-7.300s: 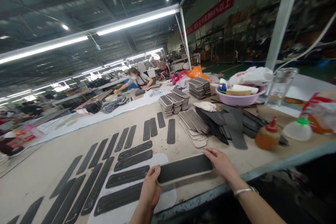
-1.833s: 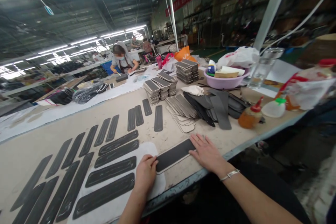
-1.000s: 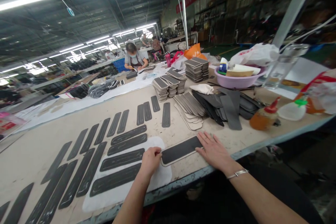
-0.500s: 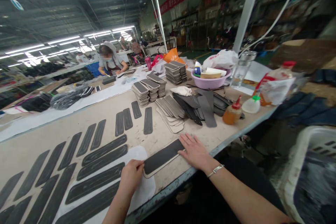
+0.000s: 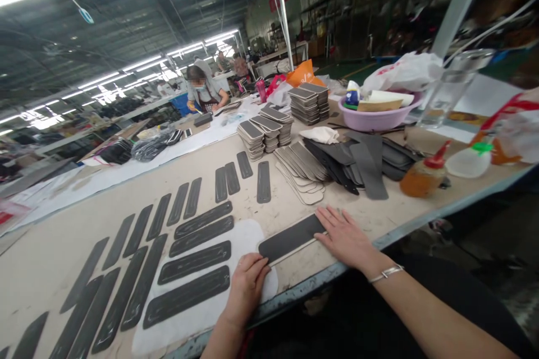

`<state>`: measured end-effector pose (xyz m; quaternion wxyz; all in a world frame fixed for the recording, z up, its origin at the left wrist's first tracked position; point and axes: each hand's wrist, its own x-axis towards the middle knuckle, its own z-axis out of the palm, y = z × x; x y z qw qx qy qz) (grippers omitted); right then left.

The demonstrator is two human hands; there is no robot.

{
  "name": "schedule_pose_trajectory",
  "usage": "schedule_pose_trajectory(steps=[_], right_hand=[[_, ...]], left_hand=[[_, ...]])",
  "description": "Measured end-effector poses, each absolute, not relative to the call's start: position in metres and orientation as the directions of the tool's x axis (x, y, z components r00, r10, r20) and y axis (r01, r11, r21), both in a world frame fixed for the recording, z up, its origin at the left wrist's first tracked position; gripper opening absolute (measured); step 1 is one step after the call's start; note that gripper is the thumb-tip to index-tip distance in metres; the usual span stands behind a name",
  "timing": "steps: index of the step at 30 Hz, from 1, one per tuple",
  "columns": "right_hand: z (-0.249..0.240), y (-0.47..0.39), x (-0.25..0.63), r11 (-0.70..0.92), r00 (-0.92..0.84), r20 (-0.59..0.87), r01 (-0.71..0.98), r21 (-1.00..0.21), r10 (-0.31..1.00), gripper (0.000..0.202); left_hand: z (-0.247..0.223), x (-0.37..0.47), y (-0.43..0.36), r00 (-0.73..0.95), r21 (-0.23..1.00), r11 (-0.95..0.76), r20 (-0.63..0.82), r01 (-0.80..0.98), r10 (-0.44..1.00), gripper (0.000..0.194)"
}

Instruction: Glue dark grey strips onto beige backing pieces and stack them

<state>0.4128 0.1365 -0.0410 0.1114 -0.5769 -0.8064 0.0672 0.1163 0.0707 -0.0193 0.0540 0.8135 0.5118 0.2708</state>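
A dark grey strip panel with a pale border [image 5: 290,238] lies near the table's front edge. My left hand [image 5: 248,277] is closed, its fingers and thumb pinching the near-left corner of that panel. Flat on the panel's far right end rests my right hand [image 5: 343,234], fingers stretched out. Left of my left hand, glossy dark strips [image 5: 189,297] lie on a white sheet [image 5: 248,230]. More dark strips [image 5: 143,280] are spread in rows over the table.
Pale rounded boards [image 5: 301,171] are fanned out beyond my right hand, beside dark leather-like pieces [image 5: 368,168]. Neat stacks of panels [image 5: 263,129] stand behind. To the right are a red-capped glue bottle [image 5: 425,174] and a purple basin [image 5: 374,118]. A co-worker [image 5: 204,90] sits across.
The whole view has shifted, so the table's things appear farther right. My left hand still pinches the panel's left end and my right hand still lies flat on its right end.
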Motion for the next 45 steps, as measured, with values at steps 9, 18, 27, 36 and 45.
schedule_pose_trajectory(steps=[9, 18, 27, 36, 45], right_hand=[[-0.037, 0.136, 0.413, 0.318, -0.307, 0.08, 0.915, -0.248, 0.948, 0.064], [0.014, 0.107, 0.365, 0.534, -0.515, 0.156, 0.766, -0.357, 0.843, 0.069], [0.002, 0.111, 0.365, 0.488, -0.535, 0.034, 0.741, -0.462, 0.844, 0.066], [-0.012, 0.141, 0.414, 0.196, -0.208, 0.016, 0.889, -0.413, 0.978, 0.06], [0.001, 0.147, 0.403, 0.144, -0.109, 0.096, 0.827, -0.544, 0.989, 0.072]], left_hand=[[-0.022, 0.116, 0.071, 0.329, 0.356, -0.49, 0.424, 0.796, 0.844, 0.018], [-0.026, 0.113, 0.072, 0.396, 0.289, -0.556, 0.46, 0.78, 0.795, 0.02], [-0.022, 0.114, 0.069, 0.409, 0.223, -0.547, 0.458, 0.807, 0.789, 0.019], [-0.025, 0.111, 0.074, 0.459, 0.128, -0.602, 0.531, 0.788, 0.713, 0.019], [-0.03, 0.108, 0.075, 0.478, 0.059, -0.613, 0.569, 0.788, 0.669, 0.021]])
